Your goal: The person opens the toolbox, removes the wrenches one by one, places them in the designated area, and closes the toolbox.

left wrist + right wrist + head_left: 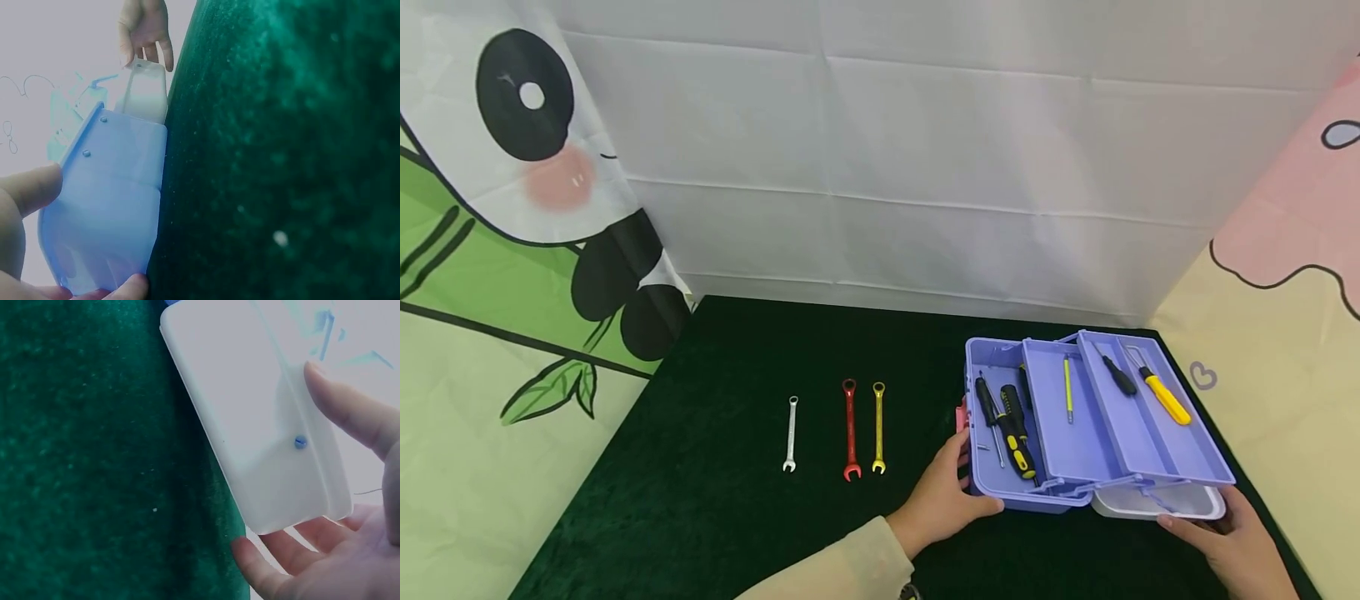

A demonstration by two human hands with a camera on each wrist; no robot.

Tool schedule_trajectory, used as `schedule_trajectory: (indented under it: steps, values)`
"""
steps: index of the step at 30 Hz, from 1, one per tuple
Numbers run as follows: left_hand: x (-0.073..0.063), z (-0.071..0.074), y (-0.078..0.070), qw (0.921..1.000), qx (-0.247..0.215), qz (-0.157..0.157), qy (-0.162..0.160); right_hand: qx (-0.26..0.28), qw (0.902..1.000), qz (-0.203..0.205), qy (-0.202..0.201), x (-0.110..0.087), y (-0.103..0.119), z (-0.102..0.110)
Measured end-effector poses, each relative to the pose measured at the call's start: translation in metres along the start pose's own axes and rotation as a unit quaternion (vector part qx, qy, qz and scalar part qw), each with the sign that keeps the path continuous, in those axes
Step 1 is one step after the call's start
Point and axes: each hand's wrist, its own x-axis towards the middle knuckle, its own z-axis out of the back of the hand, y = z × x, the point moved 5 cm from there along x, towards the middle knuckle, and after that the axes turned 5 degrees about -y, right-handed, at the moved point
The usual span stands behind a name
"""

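A purple-blue toolbox (1037, 502) stands unfolded on the right of the table, its stepped trays (1101, 454) spread to the right over a white lid (1157, 504). My left hand (940, 498) grips the box's left end, thumb along the near side; the left wrist view shows its fingers around the end wall (103, 237). At the lid's right end is my right hand (1236, 537), holding it with the thumb at the rim and fingers at the end. In the box lie black-and-yellow screwdrivers (1018, 454); a yellow-handled hook tool (1167, 398) is in the outer tray.
Left of the box, a silver wrench (791, 433), a red wrench (850, 429) and a yellow wrench (879, 429) lie on the dark green cloth (715, 517). A pale curtain (955, 150) hangs behind, with printed panels at both sides.
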Motion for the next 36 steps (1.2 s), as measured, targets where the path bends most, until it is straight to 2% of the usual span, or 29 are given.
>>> schedule_trajectory:
  steps: [5, 10, 19, 22, 29, 32, 36]
  values:
    - [0.001, 0.0, 0.0, 1.0, 0.001, -0.002, -0.001, 0.027, 0.9993, 0.003, -0.027, -0.002, 0.003, 0.002]
    - [0.002, -0.002, 0.003, 0.9999, 0.008, 0.006, -0.003, 0.019, 0.9979, 0.011, -0.062, -0.005, 0.007, 0.006]
    - [0.002, -0.001, 0.001, 1.0, 0.001, -0.003, 0.004, 0.006, 0.9933, 0.041, -0.108, -0.012, 0.023, 0.013]
    - [0.002, 0.0, 0.001, 1.0, 0.001, 0.003, 0.004, -0.009, 0.9898, 0.068, -0.125, -0.014, 0.032, 0.016]
    - [0.003, 0.0, 0.001, 1.0, 0.003, 0.005, 0.004, -0.003, 0.9739, 0.172, -0.148, -0.016, 0.052, 0.019]
    - [0.003, 0.0, 0.002, 1.0, 0.004, 0.005, 0.001, -0.001, 0.9678, 0.192, -0.163, -0.017, 0.058, 0.021]
    - [0.004, 0.0, 0.002, 1.0, 0.003, 0.003, 0.001, -0.011, 0.9643, 0.195, -0.179, -0.019, 0.064, 0.023]
